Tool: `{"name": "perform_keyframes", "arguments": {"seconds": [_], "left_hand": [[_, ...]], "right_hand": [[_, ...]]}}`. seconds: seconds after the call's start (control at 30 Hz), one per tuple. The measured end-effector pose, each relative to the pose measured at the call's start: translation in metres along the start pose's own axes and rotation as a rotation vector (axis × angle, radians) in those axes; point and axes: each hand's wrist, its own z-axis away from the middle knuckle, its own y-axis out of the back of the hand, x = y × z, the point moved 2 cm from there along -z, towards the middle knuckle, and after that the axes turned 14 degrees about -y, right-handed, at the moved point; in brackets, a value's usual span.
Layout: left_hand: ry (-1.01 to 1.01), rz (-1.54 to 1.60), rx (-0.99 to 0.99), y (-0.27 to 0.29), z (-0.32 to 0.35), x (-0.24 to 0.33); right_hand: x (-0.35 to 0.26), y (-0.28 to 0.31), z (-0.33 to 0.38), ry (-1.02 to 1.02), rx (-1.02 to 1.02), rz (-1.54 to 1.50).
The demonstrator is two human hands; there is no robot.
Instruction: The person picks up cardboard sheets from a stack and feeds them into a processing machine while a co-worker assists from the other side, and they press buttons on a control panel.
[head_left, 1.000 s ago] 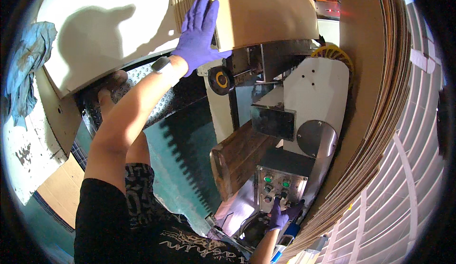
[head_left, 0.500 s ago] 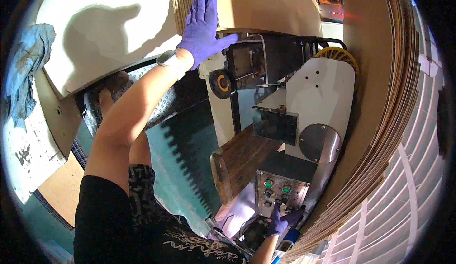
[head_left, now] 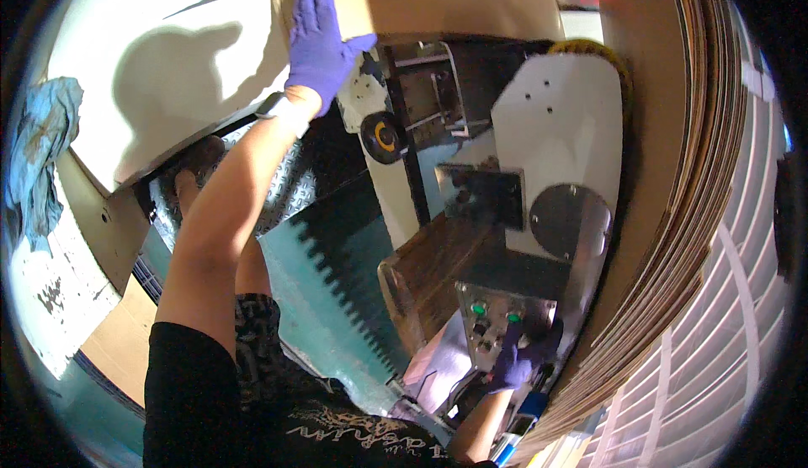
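My left hand (head_left: 318, 54), in a purple glove, lies against the edges of a stack of cardboard sheets (head_left: 446, 1) at the top. Its fingers are stretched upward and the thumb points right; it grips nothing. Low on the right, my right hand (head_left: 513, 367), also gloved in purple, is at a metal control panel (head_left: 497, 346) with green buttons and dark knobs. One finger reaches up to the right-hand green button (head_left: 512, 318); whether it presses is unclear. The other fingers spread toward the panel's right side, partly in shadow.
A tall stack of cardboard (head_left: 665, 173) stands close on the right, beside a white machine plate (head_left: 555, 123). A wooden block (head_left: 429, 274) sits left of the panel. A blue rag (head_left: 46, 148) hangs at the far left, next to a white sloping panel (head_left: 177, 89).
My right hand has moved up the control panel from the lower knobs to a green button. My left hand and the cardboard it touches appear further left as the view shifts.
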Motion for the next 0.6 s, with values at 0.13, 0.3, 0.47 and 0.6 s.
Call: {"name": "perform_keyframes", "arguments": {"seconds": [0.13,0.3,0.47,0.6], "left_hand": [[-0.114,-0.113,-0.014,0.005,-0.007,-0.009],[-0.105,-0.175,-0.097,-0.002,-0.006,-0.004],[-0.167,-0.225,-0.098,-0.014,-0.009,-0.02],[-0.114,-0.148,-0.193,0.005,-0.006,-0.024]], "right_hand": [[-0.002,0.014,-0.002,0.03,-0.03,0.124],[-0.005,-0.013,-0.015,0.102,0.228,0.176],[0.032,-0.017,-0.025,-0.237,-0.454,0.454],[0.03,-0.03,-0.023,-0.396,-0.626,0.49]]}}
